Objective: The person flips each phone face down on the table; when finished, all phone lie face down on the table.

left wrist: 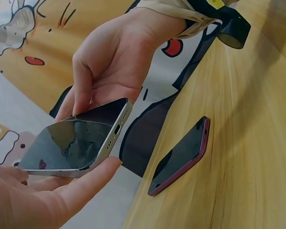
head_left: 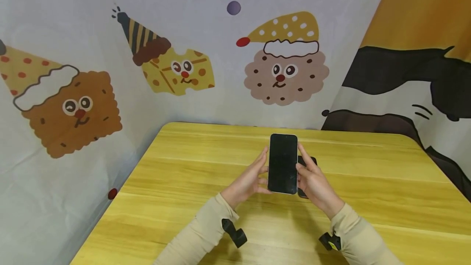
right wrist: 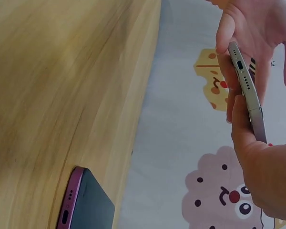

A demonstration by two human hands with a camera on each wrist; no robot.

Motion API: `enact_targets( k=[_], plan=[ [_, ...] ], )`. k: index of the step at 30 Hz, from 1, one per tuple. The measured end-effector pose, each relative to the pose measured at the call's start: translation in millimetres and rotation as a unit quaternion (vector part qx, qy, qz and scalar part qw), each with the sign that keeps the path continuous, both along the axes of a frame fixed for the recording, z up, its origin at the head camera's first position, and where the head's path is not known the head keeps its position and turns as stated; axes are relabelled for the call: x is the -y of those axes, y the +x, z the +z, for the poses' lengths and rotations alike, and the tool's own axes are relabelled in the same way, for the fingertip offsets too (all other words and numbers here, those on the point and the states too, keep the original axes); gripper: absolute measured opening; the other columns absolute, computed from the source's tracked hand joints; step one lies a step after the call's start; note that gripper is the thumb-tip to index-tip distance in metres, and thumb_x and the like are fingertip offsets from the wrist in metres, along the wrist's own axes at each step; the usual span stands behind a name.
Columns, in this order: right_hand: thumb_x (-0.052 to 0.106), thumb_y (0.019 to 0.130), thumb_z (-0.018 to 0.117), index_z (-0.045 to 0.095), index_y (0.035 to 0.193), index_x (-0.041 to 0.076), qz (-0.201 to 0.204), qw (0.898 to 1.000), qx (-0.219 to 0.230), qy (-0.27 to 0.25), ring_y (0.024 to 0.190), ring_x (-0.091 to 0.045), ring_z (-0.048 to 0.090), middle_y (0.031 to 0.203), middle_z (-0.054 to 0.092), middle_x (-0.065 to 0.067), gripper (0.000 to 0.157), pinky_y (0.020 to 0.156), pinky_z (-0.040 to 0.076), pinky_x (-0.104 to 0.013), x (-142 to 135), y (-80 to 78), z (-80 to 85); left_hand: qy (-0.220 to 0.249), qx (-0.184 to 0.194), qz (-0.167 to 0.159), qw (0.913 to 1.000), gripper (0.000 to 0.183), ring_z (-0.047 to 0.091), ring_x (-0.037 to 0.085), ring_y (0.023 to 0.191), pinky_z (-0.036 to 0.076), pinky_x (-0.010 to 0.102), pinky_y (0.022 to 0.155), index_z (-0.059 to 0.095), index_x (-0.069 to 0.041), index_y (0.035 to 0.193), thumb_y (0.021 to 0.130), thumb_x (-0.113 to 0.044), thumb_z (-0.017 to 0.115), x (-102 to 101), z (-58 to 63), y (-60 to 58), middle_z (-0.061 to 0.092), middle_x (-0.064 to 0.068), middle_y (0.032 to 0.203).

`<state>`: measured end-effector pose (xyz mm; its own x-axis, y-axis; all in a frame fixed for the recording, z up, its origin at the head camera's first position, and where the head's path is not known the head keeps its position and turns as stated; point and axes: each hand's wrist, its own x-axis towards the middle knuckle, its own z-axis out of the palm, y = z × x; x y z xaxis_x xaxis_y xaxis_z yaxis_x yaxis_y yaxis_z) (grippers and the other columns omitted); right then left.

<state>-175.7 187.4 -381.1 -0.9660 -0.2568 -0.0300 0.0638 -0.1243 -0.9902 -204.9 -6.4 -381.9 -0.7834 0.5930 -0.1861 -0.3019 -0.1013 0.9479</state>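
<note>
A smartphone (head_left: 282, 163) with a dark screen and silver edge is held above the table, its screen facing up toward me. My right hand (head_left: 318, 185) pinches its right side, thumb on the front and fingers behind. On the other side, my left hand (head_left: 248, 181) has its fingers spread out along the phone's left edge; in the left wrist view they reach beneath the phone (left wrist: 71, 143). A second phone (left wrist: 181, 157), black-screened with a dark red edge, lies face up on the table, partly hidden by the right hand in the head view.
The yellow wood-grain table (head_left: 176, 212) ends at a cloth backdrop (head_left: 220, 105) printed with cartoon biscuits and cheese. A black device is strapped to each wrist, one on the left sleeve (head_left: 198, 228) and one on the right sleeve (head_left: 362, 236).
</note>
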Motion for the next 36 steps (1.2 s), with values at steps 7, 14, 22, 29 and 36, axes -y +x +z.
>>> enact_targets(
  k=[7, 14, 22, 29, 36],
  plan=[
    [0.017, 0.099, 0.025, 0.003, 0.137, 0.048, -0.006, 1.000, -0.005, 0.010, 0.061, -0.011, 0.026, 0.074, 0.025, 0.006, 0.054, 0.058, 0.020, -0.032, 1.2, -0.5, -0.3, -0.006, -0.018, 0.004, 0.9998, 0.046, 0.029, 0.054, 0.120, 0.040, 0.061, 0.086, 0.014, -0.054, 0.134, 0.090, -0.057, 0.028, 0.5, -0.5, -0.5, 0.007, 0.026, 0.146],
    [0.018, 0.099, 0.026, 0.002, 0.137, 0.049, 0.010, 0.999, -0.035, -0.005, 0.057, -0.015, 0.023, 0.070, 0.026, 0.005, 0.054, 0.058, 0.017, -0.038, 1.8, -0.3, -3.1, -0.011, -0.054, 0.013, 0.9984, 0.046, 0.038, 0.047, 0.120, 0.039, 0.061, 0.088, 0.015, -0.054, 0.133, 0.090, -0.057, 0.030, 0.6, -3.0, 0.3, 0.014, 0.019, 0.146],
    [0.018, 0.098, 0.027, -0.004, 0.139, 0.044, 0.039, 0.995, -0.092, -0.023, 0.067, -0.007, 0.039, 0.066, 0.026, 0.007, 0.057, 0.073, 0.036, -0.029, -0.8, -0.9, -5.4, 0.030, -0.094, 0.008, 0.9951, 0.042, 0.046, 0.035, 0.117, 0.035, 0.056, 0.097, 0.013, -0.054, 0.133, 0.095, -0.045, 0.028, 1.1, -1.8, 3.2, 0.026, 0.002, 0.146],
    [0.018, 0.098, 0.027, -0.004, 0.139, 0.044, 0.049, 0.993, -0.105, -0.029, 0.100, -0.002, 0.049, 0.070, 0.031, 0.007, 0.057, 0.085, 0.045, -0.027, -3.9, -1.9, -3.4, 0.038, -0.106, 0.005, 0.9937, 0.041, 0.045, 0.035, 0.118, 0.033, 0.057, 0.098, 0.013, -0.054, 0.133, 0.096, -0.042, 0.027, 1.1, 1.7, 4.5, 0.028, 0.005, 0.145],
    [0.014, 0.098, 0.025, -0.005, 0.139, 0.042, 0.081, 0.988, -0.105, -0.077, 0.098, -0.005, 0.054, 0.069, 0.034, 0.008, 0.058, 0.085, 0.047, -0.032, -5.1, -3.6, -3.4, 0.013, -0.103, 0.023, 0.9943, 0.041, 0.049, 0.036, 0.113, 0.040, 0.054, 0.091, 0.017, -0.052, 0.134, 0.096, -0.043, 0.028, 1.8, 4.8, 3.2, 0.033, 0.013, 0.140]
  ],
)
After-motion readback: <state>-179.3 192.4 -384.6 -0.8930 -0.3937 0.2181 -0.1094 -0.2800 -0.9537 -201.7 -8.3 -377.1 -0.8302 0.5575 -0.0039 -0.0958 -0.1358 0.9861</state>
